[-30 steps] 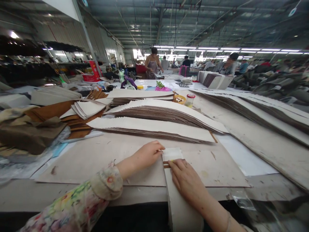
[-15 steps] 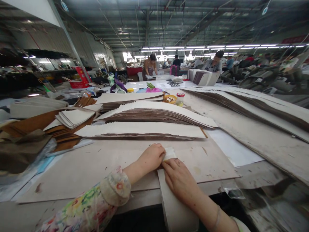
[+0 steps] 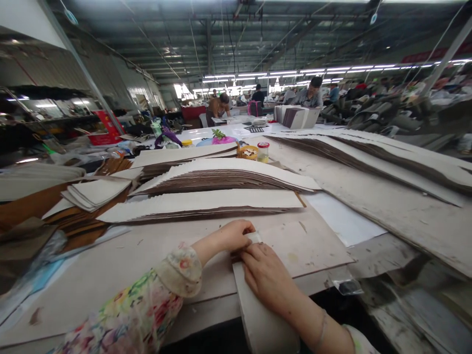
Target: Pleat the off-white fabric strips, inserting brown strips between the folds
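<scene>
White strip [image 3: 254,314] past bench [image 3: 206,317] edge

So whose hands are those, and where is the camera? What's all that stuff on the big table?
There is no machine here, just a person working. The camera sits on their head and looks down, so you see their own two hands. The left hand, with the flowery sleeve, pinches the end of a long white strip that hangs over the edge of the table. The right hand lies on top of that strip. They work on a cardboard sheet. Behind it lie fanned stacks of strips, white on top and brown at the edges. Further back stand a red-lidded jar and a yellow tub. Other people work far away.
</scene>
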`<state>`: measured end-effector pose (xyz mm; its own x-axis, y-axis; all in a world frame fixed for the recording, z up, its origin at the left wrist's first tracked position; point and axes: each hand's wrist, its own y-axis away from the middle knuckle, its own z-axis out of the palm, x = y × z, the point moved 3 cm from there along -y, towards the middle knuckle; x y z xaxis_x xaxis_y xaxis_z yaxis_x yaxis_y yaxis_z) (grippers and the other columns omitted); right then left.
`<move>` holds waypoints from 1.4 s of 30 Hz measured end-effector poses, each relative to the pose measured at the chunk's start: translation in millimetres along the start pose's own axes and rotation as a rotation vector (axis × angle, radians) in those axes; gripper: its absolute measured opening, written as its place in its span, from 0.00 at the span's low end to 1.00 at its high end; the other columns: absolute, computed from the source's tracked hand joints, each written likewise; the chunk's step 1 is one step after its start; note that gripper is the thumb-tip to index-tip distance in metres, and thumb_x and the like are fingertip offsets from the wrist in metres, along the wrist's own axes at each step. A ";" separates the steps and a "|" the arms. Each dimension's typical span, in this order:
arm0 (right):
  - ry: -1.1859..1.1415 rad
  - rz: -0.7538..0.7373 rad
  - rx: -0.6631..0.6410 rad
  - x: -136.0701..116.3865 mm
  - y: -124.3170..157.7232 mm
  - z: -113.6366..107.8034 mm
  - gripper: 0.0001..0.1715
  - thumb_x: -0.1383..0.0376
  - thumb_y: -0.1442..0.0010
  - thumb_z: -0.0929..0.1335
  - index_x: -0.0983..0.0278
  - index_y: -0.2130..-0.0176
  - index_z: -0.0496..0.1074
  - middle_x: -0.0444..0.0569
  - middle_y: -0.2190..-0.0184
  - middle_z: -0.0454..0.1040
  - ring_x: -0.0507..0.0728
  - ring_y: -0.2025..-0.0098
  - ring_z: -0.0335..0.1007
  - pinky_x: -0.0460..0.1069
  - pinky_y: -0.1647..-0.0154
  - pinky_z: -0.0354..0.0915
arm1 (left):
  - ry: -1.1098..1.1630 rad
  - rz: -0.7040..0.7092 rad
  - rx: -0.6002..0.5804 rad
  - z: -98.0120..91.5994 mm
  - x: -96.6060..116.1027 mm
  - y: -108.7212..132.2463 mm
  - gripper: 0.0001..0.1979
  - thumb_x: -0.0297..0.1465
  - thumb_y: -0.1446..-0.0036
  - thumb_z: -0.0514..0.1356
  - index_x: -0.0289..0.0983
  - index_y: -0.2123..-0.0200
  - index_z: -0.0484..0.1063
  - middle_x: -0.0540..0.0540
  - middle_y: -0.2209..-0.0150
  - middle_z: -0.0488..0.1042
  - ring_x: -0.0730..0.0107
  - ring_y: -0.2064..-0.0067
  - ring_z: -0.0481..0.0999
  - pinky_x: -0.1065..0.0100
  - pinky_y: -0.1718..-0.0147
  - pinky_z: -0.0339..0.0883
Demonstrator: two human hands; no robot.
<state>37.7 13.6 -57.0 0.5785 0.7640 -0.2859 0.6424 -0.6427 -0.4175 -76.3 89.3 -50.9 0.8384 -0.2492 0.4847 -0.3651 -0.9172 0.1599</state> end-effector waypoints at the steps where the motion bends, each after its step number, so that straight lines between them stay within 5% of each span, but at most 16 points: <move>1: -0.003 0.001 0.010 0.4 0.2 0.2 0.14 0.72 0.44 0.61 0.64 0.57 0.66 0.52 0.61 0.68 0.58 0.57 0.62 0.56 0.53 0.59 | -0.009 0.014 0.013 -0.3 2.7 1.2 0.13 0.23 0.59 0.57 0.37 0.66 0.70 0.51 0.69 0.72 0.72 0.68 0.70 0.75 0.71 0.62; 10: -0.018 -0.002 0.110 1.9 6.9 -1.6 0.11 0.71 0.44 0.61 0.64 0.60 0.67 0.49 0.63 0.69 0.56 0.57 0.63 0.57 0.47 0.57 | -0.092 0.134 0.054 -1.6 16.1 12.7 0.12 0.23 0.53 0.55 0.37 0.63 0.72 0.48 0.63 0.71 0.67 0.61 0.69 0.70 0.61 0.62; 24: -0.003 0.009 0.130 3.5 8.5 1.7 0.05 0.72 0.45 0.62 0.64 0.69 0.68 0.49 0.67 0.68 0.57 0.59 0.62 0.55 0.49 0.58 | -0.337 0.236 0.079 8.3 30.5 24.7 0.11 0.24 0.43 0.49 0.36 0.66 0.70 0.46 0.67 0.68 0.67 0.64 0.66 0.68 0.61 0.59; 34: -0.016 0.078 0.075 19.4 -0.6 2.1 0.04 0.70 0.45 0.64 0.63 0.66 0.65 0.48 0.67 0.68 0.57 0.61 0.63 0.54 0.59 0.61 | -0.186 0.243 0.124 5.1 12.5 33.8 0.11 0.27 0.44 0.52 0.39 0.60 0.70 0.46 0.65 0.67 0.66 0.60 0.66 0.68 0.58 0.60; 38: 0.060 0.101 0.092 29.8 -5.0 -0.2 0.22 0.66 0.46 0.66 0.64 0.51 0.61 0.54 0.55 0.66 0.60 0.52 0.61 0.59 0.52 0.58 | -0.102 0.131 0.196 2.6 -7.5 42.6 0.11 0.26 0.48 0.55 0.38 0.60 0.70 0.47 0.62 0.67 0.66 0.58 0.66 0.67 0.56 0.60; 42: 0.038 0.071 -0.089 38.7 -12.8 0.7 0.28 0.64 0.46 0.66 0.68 0.47 0.58 0.59 0.50 0.63 0.62 0.48 0.58 0.60 0.48 0.55 | -0.033 0.111 0.221 5.1 -20.3 47.5 0.12 0.28 0.50 0.58 0.37 0.59 0.69 0.47 0.62 0.67 0.66 0.57 0.66 0.68 0.56 0.60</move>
<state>51.5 51.4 -63.4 0.6413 0.7149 -0.2785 0.6404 -0.6987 -0.3189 -108.5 49.2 -57.5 0.8121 -0.3592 0.4598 -0.3614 -0.9283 -0.0870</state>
